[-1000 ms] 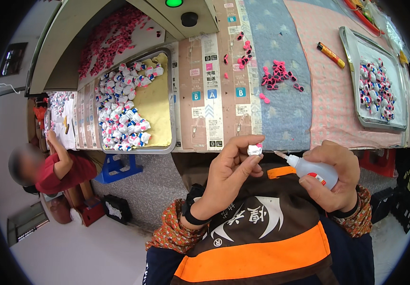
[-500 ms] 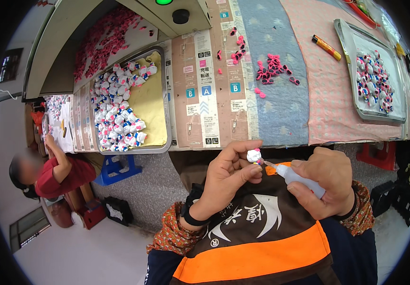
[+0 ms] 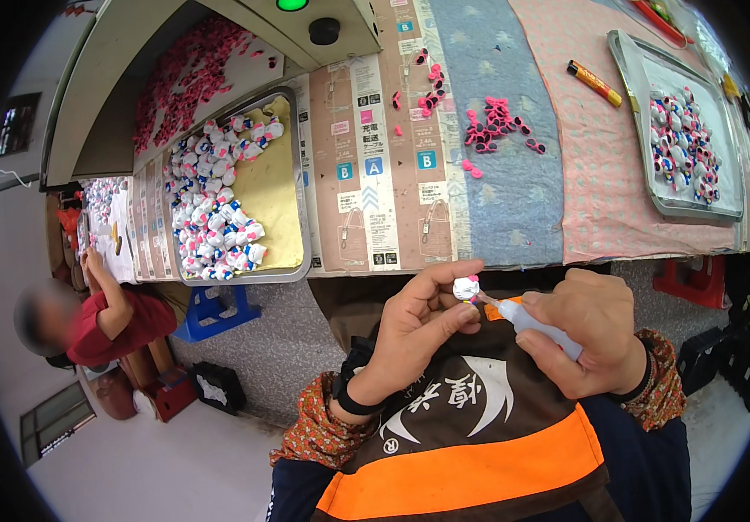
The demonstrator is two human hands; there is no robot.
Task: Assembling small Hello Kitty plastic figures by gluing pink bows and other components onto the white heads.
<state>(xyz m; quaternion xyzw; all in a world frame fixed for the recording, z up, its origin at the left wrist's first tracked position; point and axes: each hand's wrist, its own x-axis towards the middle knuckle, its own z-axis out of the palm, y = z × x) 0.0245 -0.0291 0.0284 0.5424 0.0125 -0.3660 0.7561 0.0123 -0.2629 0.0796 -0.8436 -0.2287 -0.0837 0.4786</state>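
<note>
My left hand (image 3: 423, 317) pinches a small white figurine (image 3: 465, 288) with pink and blue parts between thumb and fingers, above my apron. In my right hand (image 3: 592, 331) is a translucent squeeze bottle (image 3: 538, 329) with a narrow nozzle. Its tip points left and is at the figurine's lower right side; whether it touches, I cannot tell. On the blue cloth (image 3: 514, 217) beyond my hands lies a cluster of small pink-and-black pieces (image 3: 495, 126), shaped like tiny sunglasses.
At left, a metal tray (image 3: 298, 174) holds many white figurines (image 3: 218, 200). Pink pieces (image 3: 188, 78) lie under a machine housing (image 3: 92, 96). To the right are an orange tube (image 3: 595, 83) and another tray (image 3: 696, 209) of figurines. A person (image 3: 114, 313) works at far left.
The bottle and my right hand have shifted slightly left, with the nozzle still at the figurine. The figurine looks slightly turned. The person at left has moved a little.
</note>
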